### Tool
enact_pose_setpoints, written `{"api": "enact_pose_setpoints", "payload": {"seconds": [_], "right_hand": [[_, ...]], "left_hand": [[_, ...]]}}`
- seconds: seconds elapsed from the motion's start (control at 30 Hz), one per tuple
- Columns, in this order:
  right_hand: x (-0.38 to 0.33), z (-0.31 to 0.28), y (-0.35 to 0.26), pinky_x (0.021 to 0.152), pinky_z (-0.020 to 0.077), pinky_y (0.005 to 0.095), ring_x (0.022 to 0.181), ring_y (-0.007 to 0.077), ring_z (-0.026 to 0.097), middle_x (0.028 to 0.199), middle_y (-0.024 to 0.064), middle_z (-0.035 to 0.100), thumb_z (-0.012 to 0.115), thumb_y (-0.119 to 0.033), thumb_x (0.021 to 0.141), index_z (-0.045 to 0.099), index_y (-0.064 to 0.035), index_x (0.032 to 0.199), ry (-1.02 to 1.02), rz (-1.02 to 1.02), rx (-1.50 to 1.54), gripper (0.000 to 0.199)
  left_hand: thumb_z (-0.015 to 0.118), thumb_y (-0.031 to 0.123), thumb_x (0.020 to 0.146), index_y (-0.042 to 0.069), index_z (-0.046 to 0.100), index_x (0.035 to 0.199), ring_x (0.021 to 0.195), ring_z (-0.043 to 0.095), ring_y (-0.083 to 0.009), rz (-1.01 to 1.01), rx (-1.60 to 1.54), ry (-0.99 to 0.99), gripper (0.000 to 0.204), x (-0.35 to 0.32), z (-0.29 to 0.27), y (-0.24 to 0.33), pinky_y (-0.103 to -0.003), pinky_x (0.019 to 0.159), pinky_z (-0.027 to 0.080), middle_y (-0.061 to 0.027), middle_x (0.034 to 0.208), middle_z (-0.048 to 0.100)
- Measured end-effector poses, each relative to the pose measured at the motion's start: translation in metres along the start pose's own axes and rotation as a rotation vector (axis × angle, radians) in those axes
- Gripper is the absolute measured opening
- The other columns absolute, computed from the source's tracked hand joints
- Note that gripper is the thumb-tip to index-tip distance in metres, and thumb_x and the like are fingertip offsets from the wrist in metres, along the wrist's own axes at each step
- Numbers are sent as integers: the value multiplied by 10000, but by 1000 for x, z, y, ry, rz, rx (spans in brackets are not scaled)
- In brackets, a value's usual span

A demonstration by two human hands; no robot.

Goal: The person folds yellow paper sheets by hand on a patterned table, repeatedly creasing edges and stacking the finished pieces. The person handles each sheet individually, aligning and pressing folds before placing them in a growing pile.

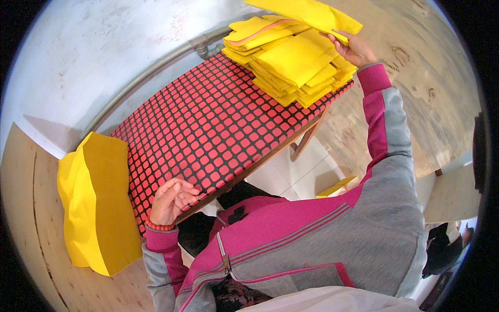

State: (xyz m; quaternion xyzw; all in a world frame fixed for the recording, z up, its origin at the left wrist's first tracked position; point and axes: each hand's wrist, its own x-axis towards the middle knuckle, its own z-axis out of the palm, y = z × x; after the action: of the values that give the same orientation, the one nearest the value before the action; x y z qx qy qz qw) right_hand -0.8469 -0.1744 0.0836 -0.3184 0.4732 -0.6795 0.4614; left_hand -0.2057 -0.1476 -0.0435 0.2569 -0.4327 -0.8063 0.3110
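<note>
At the far right corner of the table, my right hand [354, 49] grips the edge of a folded yellow cloth-like sheet [312, 13], thumb and fingers closed on it. That sheet is raised over a layered stack of folded yellow sheets [296, 57], one of which shows an orange strip. My left hand [174, 200], with a red bead bracelet at the wrist, hovers by the table's near left edge. Its fingers are loosely bent, and nothing shows in them. Left of it, a larger creased yellow sheet [104, 208] hangs or stands at the table's end.
The table [192, 125] has a red-and-black patterned cover. Behind it, a grey pipe [145, 75] runs along the pale wall. A wooden board surface [421, 104] lies at the right. More yellow material [337, 187] is low down on the tiled floor side.
</note>
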Motion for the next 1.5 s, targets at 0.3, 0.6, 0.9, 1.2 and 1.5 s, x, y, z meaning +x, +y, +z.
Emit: {"api": "enact_pose_setpoints", "payload": {"seconds": [0.3, 0.6, 0.9, 1.2, 1.5], "right_hand": [[29, -72, 24, 695, 612, 182, 882, 128, 712, 1191, 165, 701, 507, -160, 1053, 538, 85, 1296, -62, 225, 272, 346], [7, -73, 20, 618, 611, 180, 770, 144, 719, 1106, 178, 719, 659, -224, 991, 561, 55, 1264, 12, 126, 8, 403], [-10, -91, 40, 571, 584, 180, 754, 123, 707, 927, 88, 717, 690, -255, 972, 624, -20, 1127, 261, 44, -99, 289], [-52, -83, 40, 645, 563, 269, 787, 145, 703, 928, 65, 713, 686, -321, 974, 641, -15, 1180, 571, -92, -606, 372], [-98, 35, 66, 725, 548, 362, 842, 286, 685, 1011, 109, 650, 761, -175, 844, 634, -93, 1126, -1, -1048, -1486, 320]], "left_hand": [[492, 163, 1061, -74, 583, 1140, 927, 731, -272, -12, 20, 10, 265, -2, -1, -1, -366, 868, 593, -254, 1085, 697], [481, 170, 1064, -69, 595, 1140, 915, 734, -253, 38, 111, 0, 275, 1, 3, -2, -355, 860, 591, -238, 1082, 706], [529, 252, 1053, -44, 593, 1082, 881, 741, -241, 48, 182, 73, 304, 3, 8, -3, -336, 814, 607, -204, 1027, 724], [498, 165, 1055, -58, 597, 1138, 897, 730, -243, 65, 171, 51, 258, 3, 7, -2, -341, 853, 585, -235, 1083, 709], [497, 149, 1050, -64, 591, 1134, 886, 728, -245, 90, 161, 56, 248, 6, 9, -3, -345, 847, 583, -230, 1066, 710]]}}
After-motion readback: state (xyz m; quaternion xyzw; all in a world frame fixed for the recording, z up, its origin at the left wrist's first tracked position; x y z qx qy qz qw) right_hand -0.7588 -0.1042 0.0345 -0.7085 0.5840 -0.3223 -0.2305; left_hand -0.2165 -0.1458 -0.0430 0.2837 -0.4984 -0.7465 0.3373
